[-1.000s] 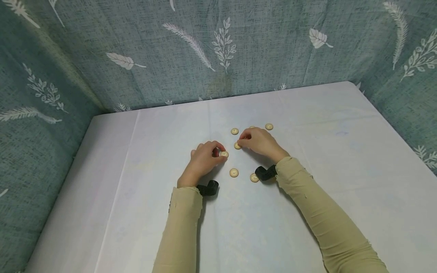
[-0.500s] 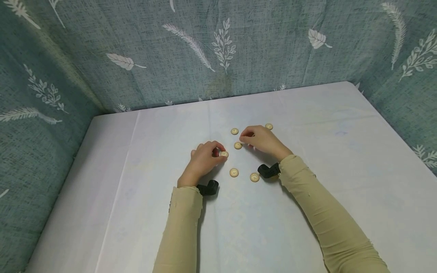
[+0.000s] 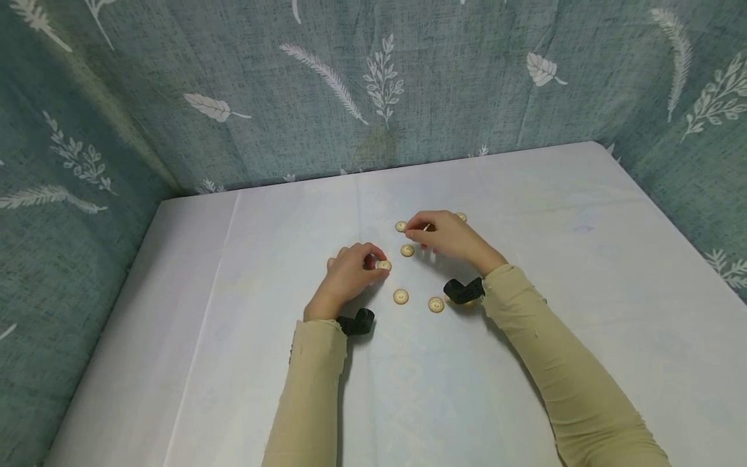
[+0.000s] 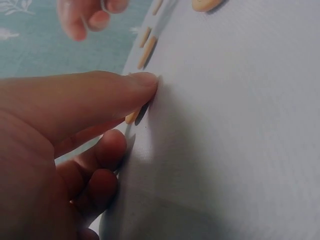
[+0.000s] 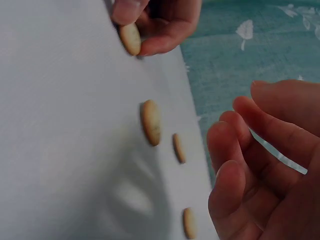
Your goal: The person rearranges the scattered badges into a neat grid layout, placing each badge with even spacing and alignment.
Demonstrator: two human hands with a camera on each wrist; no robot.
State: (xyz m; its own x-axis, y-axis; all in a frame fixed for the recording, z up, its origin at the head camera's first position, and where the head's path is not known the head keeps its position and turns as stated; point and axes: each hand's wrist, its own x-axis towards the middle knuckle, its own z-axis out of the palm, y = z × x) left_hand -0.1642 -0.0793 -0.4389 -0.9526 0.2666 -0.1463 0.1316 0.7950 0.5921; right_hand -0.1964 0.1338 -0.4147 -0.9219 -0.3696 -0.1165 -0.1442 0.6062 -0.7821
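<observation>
Pale, round, button-shaped biscuits lie on the white table. My left hand (image 3: 350,269) pinches one biscuit (image 3: 384,265) between thumb and fingers at its edge; in the left wrist view the thumb hides most of that biscuit (image 4: 131,117). Over the table, my right hand (image 3: 448,235) has its fingers loosely bent, with nothing between thumb and fingers (image 5: 227,190) in the right wrist view. Its fingertips overlap the edge of a back biscuit (image 3: 400,226) in the head view. Just in front of that hand lies another biscuit (image 3: 407,250).
Two biscuits lie nearer the front, one biscuit (image 3: 401,296) left of the other biscuit (image 3: 436,304). A further biscuit (image 3: 462,216) is partly hidden behind the right hand. Black wrist cameras (image 3: 463,292) stick out by the cuffs. A green leaf-print curtain (image 3: 327,130) borders the table (image 3: 262,389).
My right hand has let go of the biscuit in front of it and moved slightly back, toward the back biscuit. The left hand stays in place on its biscuit.
</observation>
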